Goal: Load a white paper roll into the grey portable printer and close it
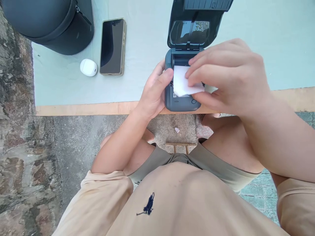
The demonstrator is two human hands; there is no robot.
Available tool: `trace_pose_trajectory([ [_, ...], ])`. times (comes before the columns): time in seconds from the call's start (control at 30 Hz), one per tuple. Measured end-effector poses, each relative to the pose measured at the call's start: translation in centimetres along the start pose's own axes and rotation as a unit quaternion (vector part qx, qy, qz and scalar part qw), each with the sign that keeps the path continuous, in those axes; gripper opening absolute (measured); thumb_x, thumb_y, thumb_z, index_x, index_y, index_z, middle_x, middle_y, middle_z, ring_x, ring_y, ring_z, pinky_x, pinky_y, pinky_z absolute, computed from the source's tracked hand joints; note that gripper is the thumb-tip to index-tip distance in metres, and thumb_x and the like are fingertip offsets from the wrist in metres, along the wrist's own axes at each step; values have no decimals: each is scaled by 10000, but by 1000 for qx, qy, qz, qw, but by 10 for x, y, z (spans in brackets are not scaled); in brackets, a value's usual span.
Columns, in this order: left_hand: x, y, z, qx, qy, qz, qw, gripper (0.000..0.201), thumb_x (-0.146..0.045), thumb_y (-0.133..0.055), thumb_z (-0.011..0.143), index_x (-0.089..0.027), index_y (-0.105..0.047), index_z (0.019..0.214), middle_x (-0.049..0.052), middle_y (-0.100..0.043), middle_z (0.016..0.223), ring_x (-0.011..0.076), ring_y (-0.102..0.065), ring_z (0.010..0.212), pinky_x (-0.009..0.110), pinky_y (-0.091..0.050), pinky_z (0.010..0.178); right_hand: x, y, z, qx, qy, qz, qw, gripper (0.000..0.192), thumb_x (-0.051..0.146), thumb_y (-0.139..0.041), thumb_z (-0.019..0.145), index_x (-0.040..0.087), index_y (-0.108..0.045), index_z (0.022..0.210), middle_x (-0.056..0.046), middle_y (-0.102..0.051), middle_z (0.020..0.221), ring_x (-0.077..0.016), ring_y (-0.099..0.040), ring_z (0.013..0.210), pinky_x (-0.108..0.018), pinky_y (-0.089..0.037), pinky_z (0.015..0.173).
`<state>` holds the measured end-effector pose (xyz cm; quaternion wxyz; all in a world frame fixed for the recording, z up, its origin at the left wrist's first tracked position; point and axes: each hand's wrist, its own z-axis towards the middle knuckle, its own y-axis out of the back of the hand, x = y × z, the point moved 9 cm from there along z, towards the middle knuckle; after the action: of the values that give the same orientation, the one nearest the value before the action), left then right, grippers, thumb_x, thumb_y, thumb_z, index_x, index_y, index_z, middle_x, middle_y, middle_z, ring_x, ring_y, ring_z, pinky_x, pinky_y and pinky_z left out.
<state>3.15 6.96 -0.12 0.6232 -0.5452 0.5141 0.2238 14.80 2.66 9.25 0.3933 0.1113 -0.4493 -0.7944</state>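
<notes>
nearest the camera, a beige shirt (177, 203) with a small dark emblem fills the bottom of the view, and olive shorts (221, 170) show above it; the person's legs are partly hidden under the forearms. a small pale scrap (177, 130) lies on the stone floor (73, 144) between the knees; what it is cannot be made out.

the right hand (228, 75) is blurred, its fingers bent and close together, the tips pinching the right edge of a white paper sheet (182, 84). its palm covers the right side of a dark grey portable printer (180, 98) at the near edge of the counter (137, 65). the left hand (154, 93) cups the printer's left side, thumb pressed on the paper's left edge, the other fingers hidden behind the body. the paper lies over the open bay, between both hands.

the printer lid (194, 23) stands raised behind, its top cut off by the frame. further left lie a white oval case (88, 67), a smartphone (112, 46) face up, and a black cylindrical bag (54, 23), partly out of frame.
</notes>
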Motion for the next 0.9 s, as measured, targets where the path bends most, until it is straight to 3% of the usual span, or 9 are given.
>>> trace_pose_trajectory([
  [0.07, 2, 3, 1, 12, -8, 29, 999, 313, -350, -680, 974, -224, -603, 1250, 27, -718, 1223, 272, -682, 1402, 432, -556, 1205, 3, -1, -3, 5, 19, 23, 1000, 141, 390, -612, 1002, 273, -597, 925, 16, -814, 1053, -270, -778, 1157, -474, -550, 911],
  [0.17, 8, 10, 7, 39, -25, 76, 996, 830, -608, -954, 685, -260, -587, 1342, 66, -697, 1371, 356, -651, 1438, 442, -589, 1166, -2, 4, -6, -28, -3, 58, 998, 219, 470, -627, 1012, 273, -616, 916, 5, -805, 1022, -279, -768, 1097, -482, -547, 904],
  [0.27, 16, 16, 14, 52, -25, 109, 992, 1061, -668, -994, 571, -270, -535, 1441, 117, -655, 1468, 400, -638, 1444, 474, -605, 1138, -14, 6, -9, -52, -56, 25, 997, 192, 466, -643, 996, 286, -616, 932, -16, -770, 1036, -295, -730, 1012, -506, -528, 889],
  [0.5, 16, 18, 14, 39, -27, 132, 990, 1022, -780, -896, 631, -282, -544, 1451, 105, -675, 1401, 377, -656, 1401, 474, -612, 1109, -14, -4, -11, 15, -85, -30, 996, 336, 608, -658, 955, 302, -616, 1087, -72, -691, 1184, -339, -643, 1105, -565, -509, 951],
  [0.57, 15, 17, 14, 41, -31, 143, 988, 1038, -747, -915, 625, -281, -534, 1470, 108, -665, 1424, 382, -648, 1414, 479, -601, 1124, -16, 5, -10, -22, -80, -12, 996, 365, 617, -666, 949, 292, -649, 1116, -90, -672, 1214, -339, -638, 1166, -558, -532, 1000],
  [0.63, 14, 15, 13, 51, -34, 148, 987, 1075, -736, -928, 610, -269, -518, 1487, 123, -646, 1471, 394, -627, 1446, 480, -589, 1146, -27, 19, -11, -83, -96, 10, 992, 436, 612, -673, 954, 300, -678, 1259, -95, -649, 1330, -350, -625, 1279, -533, -543, 1043],
  [0.73, 13, 13, 12, 63, -34, 151, 986, 1132, -730, -945, 585, -249, -495, 1507, 150, -621, 1519, 411, -601, 1481, 480, -575, 1174, -46, 27, -13, -121, -112, 55, 985, 611, 517, -692, 981, 428, -519, 1561, -19, -591, 1541, -371, -586, 1442, -505, -539, 1061],
  [0.8, 12, 12, 12, 67, -36, 160, 984, 1139, -725, -947, 581, -251, -491, 1510, 152, -623, 1520, 417, -594, 1489, 489, -571, 1181, -51, 24, -13, -117, -110, 104, 981, 694, 432, -692, 990, 493, -417, 1624, -1, -597, 1551, -359, -622, 1433, -500, -549, 1047],
  [0.9, 15, 15, 12, 64, -33, 169, 983, 1131, -722, -940, 585, -269, -484, 1517, 138, -637, 1500, 421, -596, 1484, 500, -574, 1173, -44, 23, -10, -124, -88, 128, 980, 574, 427, -658, 986, 452, -539, 1547, -36, -666, 1402, -324, -702, 1283, -475, -594, 959],
])
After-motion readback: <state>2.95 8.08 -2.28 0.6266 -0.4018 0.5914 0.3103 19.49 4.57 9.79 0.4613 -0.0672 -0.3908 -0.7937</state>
